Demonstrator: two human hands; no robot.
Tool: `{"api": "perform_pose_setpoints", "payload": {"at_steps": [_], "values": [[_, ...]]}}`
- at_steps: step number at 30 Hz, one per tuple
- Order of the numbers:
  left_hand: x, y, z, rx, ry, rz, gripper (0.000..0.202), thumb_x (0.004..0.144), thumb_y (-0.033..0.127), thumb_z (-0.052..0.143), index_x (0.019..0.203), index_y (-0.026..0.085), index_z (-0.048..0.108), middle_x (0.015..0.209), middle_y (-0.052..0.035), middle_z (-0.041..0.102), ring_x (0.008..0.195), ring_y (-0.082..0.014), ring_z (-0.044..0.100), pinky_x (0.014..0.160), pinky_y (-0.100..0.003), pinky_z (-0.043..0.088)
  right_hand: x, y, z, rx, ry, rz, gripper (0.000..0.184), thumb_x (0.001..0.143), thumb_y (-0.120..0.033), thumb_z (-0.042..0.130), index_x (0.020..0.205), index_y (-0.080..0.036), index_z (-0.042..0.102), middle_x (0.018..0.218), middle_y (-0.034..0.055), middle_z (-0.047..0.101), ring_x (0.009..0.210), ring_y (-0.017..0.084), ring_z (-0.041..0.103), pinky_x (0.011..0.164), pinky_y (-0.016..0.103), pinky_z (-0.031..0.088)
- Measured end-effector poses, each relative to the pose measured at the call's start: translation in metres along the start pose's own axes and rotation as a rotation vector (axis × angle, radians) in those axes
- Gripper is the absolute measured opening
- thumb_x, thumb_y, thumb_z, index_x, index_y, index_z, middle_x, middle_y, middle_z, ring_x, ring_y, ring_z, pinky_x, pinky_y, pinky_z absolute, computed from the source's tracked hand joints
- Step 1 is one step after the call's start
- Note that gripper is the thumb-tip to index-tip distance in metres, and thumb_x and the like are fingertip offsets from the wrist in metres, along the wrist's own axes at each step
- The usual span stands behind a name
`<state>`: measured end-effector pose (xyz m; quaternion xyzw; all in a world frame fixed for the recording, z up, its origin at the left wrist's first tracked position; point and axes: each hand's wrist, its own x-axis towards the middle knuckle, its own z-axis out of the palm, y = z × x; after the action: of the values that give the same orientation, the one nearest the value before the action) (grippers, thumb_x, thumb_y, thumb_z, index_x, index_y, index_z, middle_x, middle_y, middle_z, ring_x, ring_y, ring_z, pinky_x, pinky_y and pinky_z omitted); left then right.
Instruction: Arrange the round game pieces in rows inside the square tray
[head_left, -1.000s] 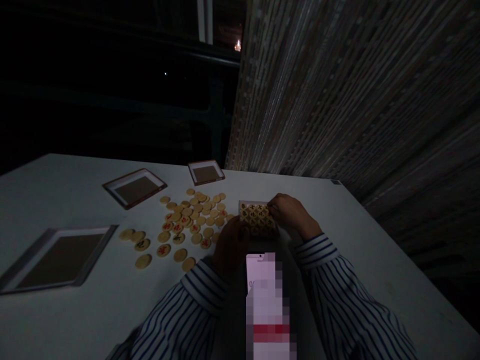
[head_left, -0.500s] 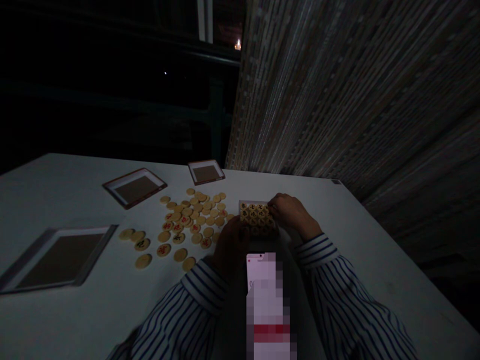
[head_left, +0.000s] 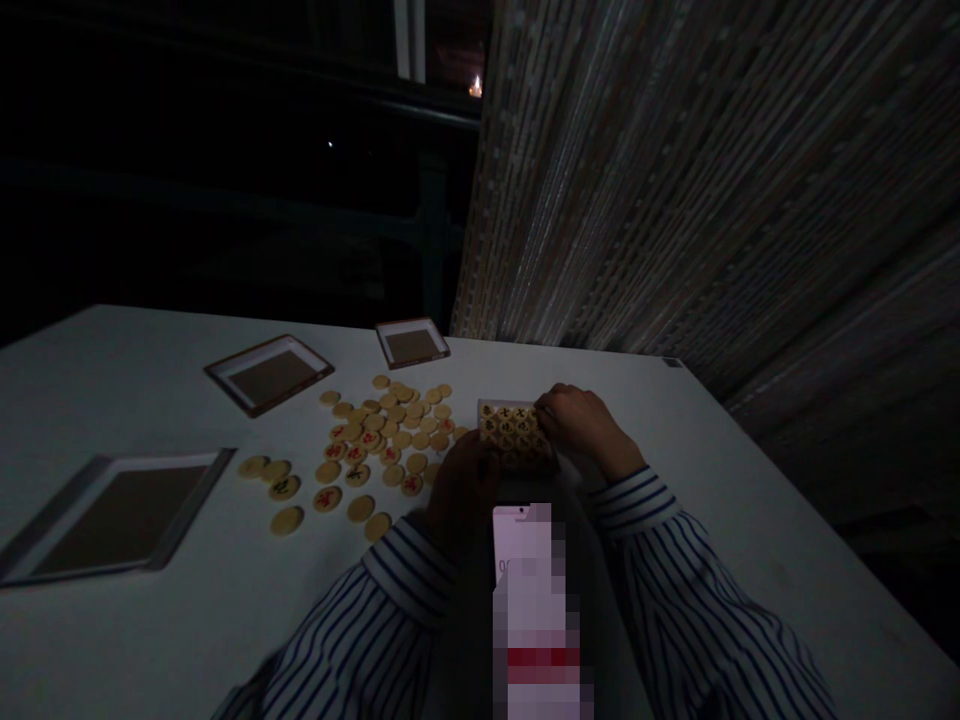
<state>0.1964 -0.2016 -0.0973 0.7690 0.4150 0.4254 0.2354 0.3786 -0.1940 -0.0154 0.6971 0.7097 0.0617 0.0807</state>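
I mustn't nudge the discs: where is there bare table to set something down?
The table is bare between the right sleeve and the table's right edge, and, at near left, between the nearest tray and left sleeve. Crowded: loose discs lie beside the left hand, which, with the right hand, flanks the boxed discs beyond the phone.

Setting was indoors and dimly lit, exact type unclear: a white table (head_left: 705,450) stood beside a string curtain (head_left: 637,180).

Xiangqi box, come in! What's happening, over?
Left hand at box, left side; right hand, far right corner. Black-marked xiangqi pieces inside. Phone on the near side.
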Motion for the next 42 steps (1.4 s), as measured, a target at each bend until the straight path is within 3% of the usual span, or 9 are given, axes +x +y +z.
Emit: {"api": "perform_pose_setpoints", "payload": {"at_steps": [12, 27, 42], "values": [[0.0, -0.003, 0.001, 0.018, 0.034, 0.034, 0.017, 0.08, 0.016, 0.046, 0.087, 0.016, 0.061, 0.102, -0.0105, 0.063, 0.098, -0.0212, 0.058, 0.087, -0.04, 0.049, 0.003, -0.011, 0.0, 0.026, 0.021, -0.083, 0.034, 0.09, -0.034, 0.035, 0.106, -0.023, 0.062, 0.104, 0.0099, 0.058, 0.097, 0.023, 0.051, 0.076, 0.032, 0.036], [-0.001, -0.005, 0.005, 0.047, 0.025, -0.023, 0.02, 0.08, 0.018, 0.046, 0.091, 0.013, 0.062, 0.108, -0.0142, 0.061, 0.102, -0.0238, 0.057, 0.089, -0.043, 0.047, 0.004, -0.013, 0.001, 0.033, 0.012, -0.058, 0.033, 0.09, -0.035, 0.037, 0.104, -0.023, 0.064, 0.105, 0.0102, 0.055, 0.097, 0.023, 0.048, 0.075, 0.033, 0.034], [0.0, -0.002, 0.002, 0.061, 0.017, 0.014, 0.019, 0.081, 0.016, 0.045, 0.087, 0.016, 0.063, 0.101, -0.01, 0.064, 0.099, -0.0212, 0.058, 0.087, -0.041, 0.049, 0.003, -0.014, 0.0, 0.029, 0.029, -0.06, 0.034, 0.09, -0.034, 0.035, 0.1, -0.021, 0.065, 0.103, 0.0102, 0.056, 0.097, 0.022, 0.048, 0.075, 0.033, 0.034]]}}
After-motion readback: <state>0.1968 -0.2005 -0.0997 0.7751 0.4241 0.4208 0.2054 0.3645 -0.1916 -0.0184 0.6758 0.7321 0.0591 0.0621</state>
